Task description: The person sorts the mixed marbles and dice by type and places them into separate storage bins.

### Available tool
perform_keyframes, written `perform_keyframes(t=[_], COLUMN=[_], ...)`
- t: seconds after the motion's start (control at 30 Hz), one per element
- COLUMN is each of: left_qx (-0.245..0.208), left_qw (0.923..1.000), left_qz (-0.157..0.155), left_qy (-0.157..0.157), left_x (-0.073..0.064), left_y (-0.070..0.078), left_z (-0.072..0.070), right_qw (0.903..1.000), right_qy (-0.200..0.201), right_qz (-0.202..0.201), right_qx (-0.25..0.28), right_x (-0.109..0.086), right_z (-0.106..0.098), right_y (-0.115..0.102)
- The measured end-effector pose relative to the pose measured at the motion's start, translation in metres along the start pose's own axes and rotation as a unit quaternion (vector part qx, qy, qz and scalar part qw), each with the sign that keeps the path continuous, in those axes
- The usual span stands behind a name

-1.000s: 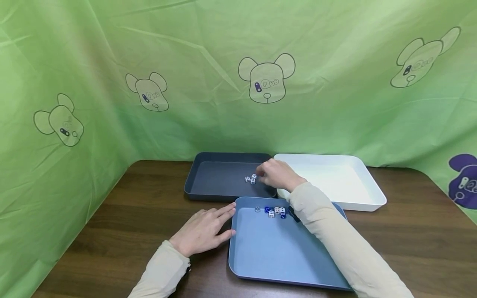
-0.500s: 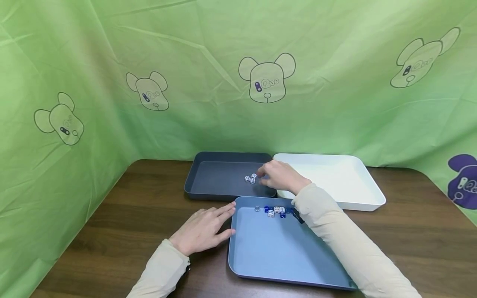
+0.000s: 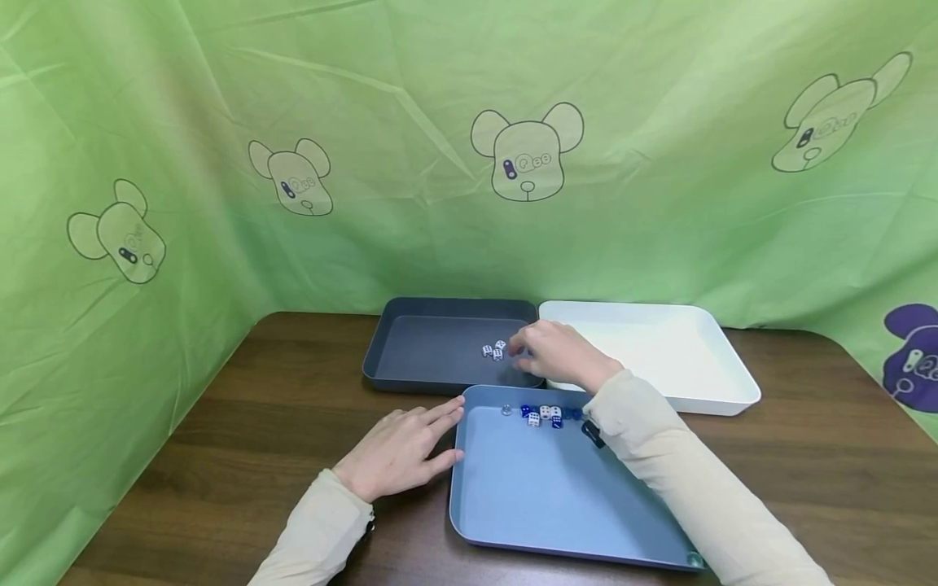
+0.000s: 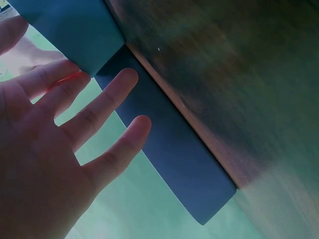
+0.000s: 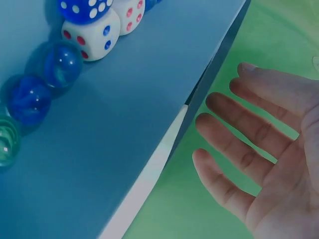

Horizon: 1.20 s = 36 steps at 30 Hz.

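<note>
Right sleeve point(image 3: 696, 464) shifted rightward, overlapping blue tray point(image 3: 542, 496); left grip point(image 3: 401, 452), right grip point(image 3: 560, 352) loose, empty.

Dice point(image 3: 534, 420) in front tray point(image 3: 542, 488) and rear left tray point(image 3: 425, 342), rear right tray point(image 3: 659, 350) alongside

A green cloth point(image 3: 410, 252) hangs behind the table and along both sides, creased in long lines, paler towards the top and deeper green low down. Outlined big-eared animal heads point(image 3: 527, 159) run across it, and a solid purple head point(image 3: 916, 346) shows at the right edge. The table point(image 3: 249, 391) is brown wood-grain, its far corners rounded.
</note>
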<state>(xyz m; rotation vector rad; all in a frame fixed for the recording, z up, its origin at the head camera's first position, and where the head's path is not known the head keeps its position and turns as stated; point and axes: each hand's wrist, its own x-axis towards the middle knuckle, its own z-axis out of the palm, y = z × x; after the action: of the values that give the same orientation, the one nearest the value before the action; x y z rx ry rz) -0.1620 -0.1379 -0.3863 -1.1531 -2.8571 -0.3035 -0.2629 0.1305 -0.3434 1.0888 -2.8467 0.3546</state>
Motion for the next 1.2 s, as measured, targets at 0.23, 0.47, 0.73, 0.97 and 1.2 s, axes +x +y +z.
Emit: perform_keyframes(t=[0.23, 0.47, 0.73, 0.97, 1.2], left_qx=[0.003, 0.006, 0.006, 0.006, 0.006], left_qw=[1.0000, 1.0000, 1.0000, 1.0000, 1.0000], left_qz=[0.000, 0.002, 0.003, 0.003, 0.001], left_qy=[0.000, 0.004, 0.006, 0.005, 0.002], left_x=[0.000, -0.001, -0.001, -0.001, 0.000], left_y=[0.000, -0.001, 0.000, 0.000, 0.000], left_z=[0.000, 0.001, 0.001, 0.001, 0.001], right_qw=[0.9999, 0.9996, 0.9995, 0.9995, 0.9993], right_qy=[-0.001, -0.004, -0.006, -0.013, -0.015], right_qz=[-0.004, -0.021, -0.025, -0.025, -0.031], right_qx=[0.014, 0.017, 0.020, 0.014, 0.012], right_x=[-0.007, -0.011, -0.016, -0.021, -0.025], right_z=[-0.002, -0.004, -0.003, 0.003, 0.004], right_y=[-0.006, -0.013, -0.019, -0.019, -0.019])
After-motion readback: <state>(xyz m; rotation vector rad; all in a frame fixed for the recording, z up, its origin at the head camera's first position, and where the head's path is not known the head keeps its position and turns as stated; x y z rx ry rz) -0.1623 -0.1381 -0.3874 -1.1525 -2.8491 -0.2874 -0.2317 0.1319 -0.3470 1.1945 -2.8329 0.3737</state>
